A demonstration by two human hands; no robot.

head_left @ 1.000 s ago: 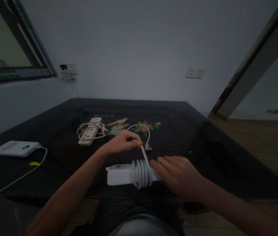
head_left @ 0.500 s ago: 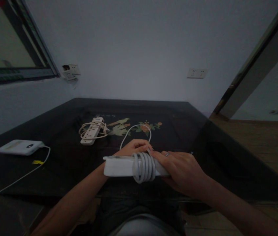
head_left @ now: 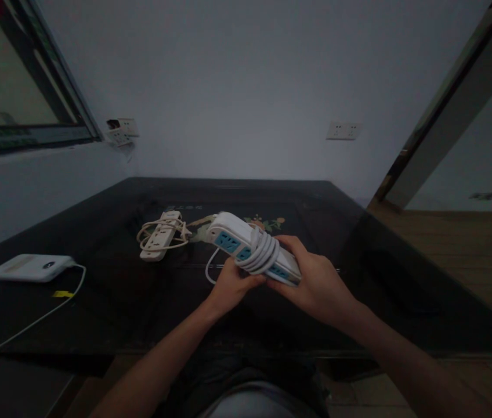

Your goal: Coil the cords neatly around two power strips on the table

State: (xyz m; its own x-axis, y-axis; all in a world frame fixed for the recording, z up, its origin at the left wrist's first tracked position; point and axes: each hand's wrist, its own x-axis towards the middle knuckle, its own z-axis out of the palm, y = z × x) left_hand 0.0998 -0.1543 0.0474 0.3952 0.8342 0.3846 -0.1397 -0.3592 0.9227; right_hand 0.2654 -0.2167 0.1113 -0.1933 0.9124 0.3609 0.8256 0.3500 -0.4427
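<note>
A white power strip [head_left: 232, 223] with blue socket faces is held tilted above the table, its far left end raised. Its grey-white cord [head_left: 265, 253] is wound in several turns around the middle, and a loose loop of it hangs at the left. My right hand [head_left: 315, 278] is closed around the strip's right end. Below the coil, my left hand [head_left: 231, 287] is closed on the cord, thumb beneath the turns; its other fingers are partly hidden behind the strip.
On the dark table [head_left: 150, 313] lies a second power strip [head_left: 161, 237] with its cord loosely around it. A white power bank [head_left: 32, 268] with a cable and a yellow tag [head_left: 62, 294] sits at left. Wall sockets [head_left: 344, 130] are behind.
The power strip has turned from level, with its white side facing me, to tilted with the blue sockets showing. My left hand has come from behind the strip to below it.
</note>
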